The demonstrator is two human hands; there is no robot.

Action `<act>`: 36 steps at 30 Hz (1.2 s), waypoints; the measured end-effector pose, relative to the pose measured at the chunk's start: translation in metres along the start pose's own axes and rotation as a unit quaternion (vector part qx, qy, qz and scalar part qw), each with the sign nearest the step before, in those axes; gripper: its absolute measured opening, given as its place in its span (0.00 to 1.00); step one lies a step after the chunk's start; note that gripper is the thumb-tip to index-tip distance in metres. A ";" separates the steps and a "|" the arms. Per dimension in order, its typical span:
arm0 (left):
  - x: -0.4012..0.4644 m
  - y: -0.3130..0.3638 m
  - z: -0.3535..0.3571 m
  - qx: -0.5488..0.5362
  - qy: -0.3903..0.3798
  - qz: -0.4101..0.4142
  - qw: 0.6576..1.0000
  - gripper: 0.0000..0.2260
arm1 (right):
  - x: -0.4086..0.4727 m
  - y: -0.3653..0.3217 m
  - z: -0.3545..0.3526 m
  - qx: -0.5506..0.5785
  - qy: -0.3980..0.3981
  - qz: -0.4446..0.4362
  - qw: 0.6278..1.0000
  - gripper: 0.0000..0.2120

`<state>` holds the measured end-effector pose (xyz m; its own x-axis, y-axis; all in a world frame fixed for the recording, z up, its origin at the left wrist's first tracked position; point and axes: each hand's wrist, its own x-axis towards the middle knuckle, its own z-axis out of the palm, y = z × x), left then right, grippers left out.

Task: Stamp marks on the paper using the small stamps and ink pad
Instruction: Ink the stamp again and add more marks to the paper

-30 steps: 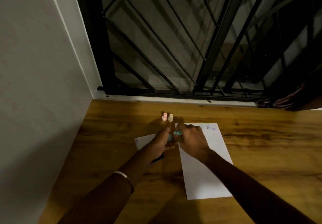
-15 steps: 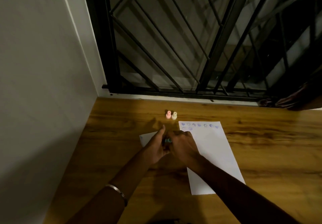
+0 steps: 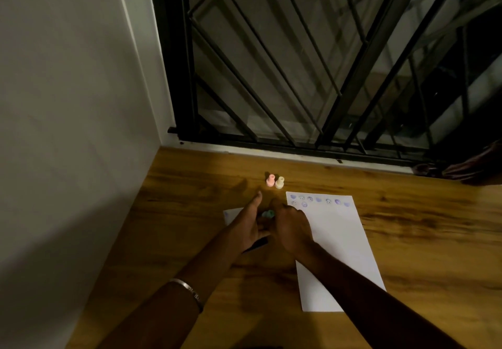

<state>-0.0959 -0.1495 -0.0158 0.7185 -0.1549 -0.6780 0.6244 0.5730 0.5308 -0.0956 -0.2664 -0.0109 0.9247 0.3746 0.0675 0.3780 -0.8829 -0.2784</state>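
Note:
A white paper [image 3: 336,242] lies on the wooden table [image 3: 421,240], with a row of purple stamp marks [image 3: 317,200] along its far edge. My right hand [image 3: 292,230] sits at the paper's left edge, its fingers closed on a small teal stamp [image 3: 268,214]. My left hand [image 3: 248,226] is right beside it, thumb raised, over a dark ink pad [image 3: 256,244] that shows only as an edge below the palm. A pink stamp [image 3: 270,180] and a cream stamp [image 3: 279,182] stand upright together just beyond the hands.
A second small white sheet [image 3: 232,215] pokes out left of my left hand. A white wall [image 3: 68,131] closes the left side. A black metal window grille [image 3: 298,77] stands behind the table. A dark object [image 3: 467,169] lies at the far right.
Both hands have shifted left, off the top of the paper, uncovering the row of stamp marks. The teal stamp now sits lower between the hands, over the pad.

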 end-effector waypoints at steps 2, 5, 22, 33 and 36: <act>0.002 0.004 -0.003 0.010 -0.012 0.003 1.000 0.30 | 0.004 0.001 -0.002 0.020 0.011 0.003 1.000 0.11; 0.005 0.010 -0.009 0.021 -0.016 0.007 1.000 0.29 | 0.011 0.001 -0.003 0.073 0.009 -0.005 0.997 0.14; 0.021 0.029 -0.047 0.304 0.188 0.236 0.904 0.15 | 0.086 0.014 -0.010 0.010 -0.008 -0.062 0.998 0.14; 0.023 0.001 -0.113 0.616 0.246 0.387 0.641 0.15 | 0.144 0.018 0.014 -0.135 -0.100 -0.063 0.984 0.21; 0.025 0.000 -0.112 0.619 0.252 0.385 0.636 0.16 | 0.148 0.018 0.019 -0.152 -0.114 -0.057 0.980 0.22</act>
<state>-0.1121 -0.0631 -0.0903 0.9627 0.2455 0.1135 0.1345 -0.7988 0.5863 0.0468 -0.2212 -0.0239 0.8551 0.4980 -0.1444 0.5056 -0.8625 0.0194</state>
